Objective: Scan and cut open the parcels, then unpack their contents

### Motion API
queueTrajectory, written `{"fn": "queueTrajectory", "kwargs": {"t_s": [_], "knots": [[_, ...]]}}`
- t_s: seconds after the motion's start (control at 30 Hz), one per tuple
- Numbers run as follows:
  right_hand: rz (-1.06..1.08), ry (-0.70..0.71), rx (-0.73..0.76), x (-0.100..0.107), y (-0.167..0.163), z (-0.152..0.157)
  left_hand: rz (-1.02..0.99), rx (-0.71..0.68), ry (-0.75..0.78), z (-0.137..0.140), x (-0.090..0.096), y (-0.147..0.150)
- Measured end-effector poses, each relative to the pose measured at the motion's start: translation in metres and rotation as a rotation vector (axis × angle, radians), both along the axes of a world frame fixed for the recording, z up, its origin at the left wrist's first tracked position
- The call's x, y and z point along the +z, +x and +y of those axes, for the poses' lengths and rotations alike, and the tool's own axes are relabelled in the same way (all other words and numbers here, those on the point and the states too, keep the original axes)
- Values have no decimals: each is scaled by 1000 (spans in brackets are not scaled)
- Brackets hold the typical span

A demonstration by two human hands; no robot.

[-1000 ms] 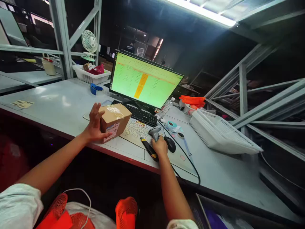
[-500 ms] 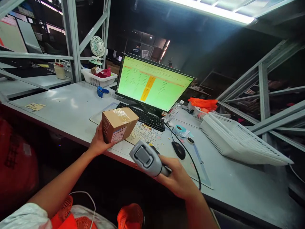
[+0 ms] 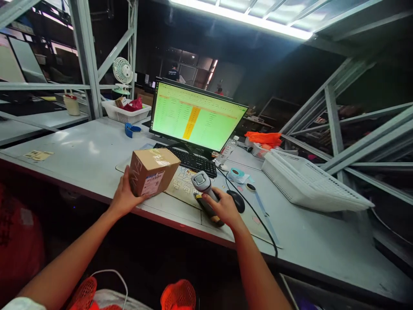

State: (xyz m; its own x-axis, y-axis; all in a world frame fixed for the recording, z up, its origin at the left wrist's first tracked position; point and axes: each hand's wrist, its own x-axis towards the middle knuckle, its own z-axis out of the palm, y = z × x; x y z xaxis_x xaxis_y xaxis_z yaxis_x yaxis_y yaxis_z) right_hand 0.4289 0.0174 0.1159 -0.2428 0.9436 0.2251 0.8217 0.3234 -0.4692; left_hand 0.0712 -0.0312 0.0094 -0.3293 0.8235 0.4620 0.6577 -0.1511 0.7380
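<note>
My left hand [image 3: 124, 196] grips the lower left side of a brown cardboard box [image 3: 155, 168], tilted at the desk's front edge. Clear tape runs over its top, and a white printed label [image 3: 152, 183] faces me. In my right hand [image 3: 224, 206] is a grey barcode scanner [image 3: 202, 183], its fingers closed round the handle low over the desk mat. Beneath that hand lies a dark object with a yellow part [image 3: 208, 211], partly covered. A black mouse [image 3: 237, 201] sits just right of the scanner.
Behind the box stand a black keyboard [image 3: 196, 162] and a lit monitor [image 3: 196, 116]. White plastic baskets [image 3: 309, 183] rest at the right, near a tape roll [image 3: 237, 173] and a water bottle [image 3: 229, 148]. A cable crosses the mat. Metal frame bars flank the desk [image 3: 74, 159].
My right hand has moved forward and down with the scanner, from in front of the desk edge to over the mat. My left hand still holds the box. The view has shifted slightly.
</note>
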Motion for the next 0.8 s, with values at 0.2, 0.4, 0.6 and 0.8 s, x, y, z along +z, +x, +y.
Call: {"fn": "queueTrajectory", "kwargs": {"t_s": [0.2, 0.4, 0.6, 0.8], "knots": [[-282, -98, -431, -51, 37, 57, 258, -5, 56, 15, 70, -64], [-480, -210, -460, -53, 35, 67, 302, -230, 49, 41, 88, -87], [-448, -27, -366, -7, 33, 101, -199, -143, 195, 31, 6, -62], [-477, -55, -131, -9, -3, 166, -263, -65, 143, 28, -29, -52]]}}
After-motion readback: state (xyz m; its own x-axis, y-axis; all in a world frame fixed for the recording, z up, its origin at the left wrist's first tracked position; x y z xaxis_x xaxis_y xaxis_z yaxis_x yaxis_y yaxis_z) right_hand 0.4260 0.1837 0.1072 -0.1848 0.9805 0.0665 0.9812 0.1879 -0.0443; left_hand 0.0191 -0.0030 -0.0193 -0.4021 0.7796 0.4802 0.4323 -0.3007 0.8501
